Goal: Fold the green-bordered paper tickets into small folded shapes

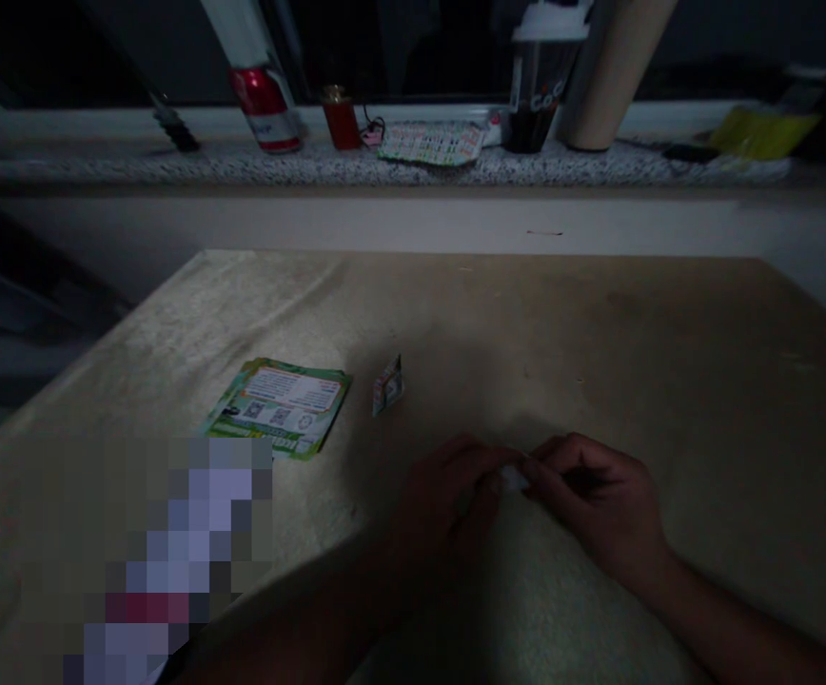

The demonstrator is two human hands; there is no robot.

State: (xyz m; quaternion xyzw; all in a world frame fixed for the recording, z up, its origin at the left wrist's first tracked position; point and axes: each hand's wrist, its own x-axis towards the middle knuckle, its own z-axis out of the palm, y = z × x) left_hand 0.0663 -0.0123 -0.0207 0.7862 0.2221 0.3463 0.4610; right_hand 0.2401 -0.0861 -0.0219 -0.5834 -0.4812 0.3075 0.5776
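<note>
My left hand [452,485] and my right hand [602,495] meet low over the tabletop, right of the middle. Between their fingertips is a small whitish piece [513,478], pinched from both sides; most of it is hidden by the fingers, and the dim light does not show its material. Beyond my left hand stands a small folded printed paper [388,387]. Farther left lies a stack of green printed leaflets [288,404], the top one bearing text and square codes.
A pixelated area covers the lower left of the table [670,333]. Along the granite windowsill [327,169] stand a red-and-white can [266,109], a small red bottle [342,119], a patterned pouch [431,143], a lidded cup of dark liquid [538,86] and a cardboard tube [617,76].
</note>
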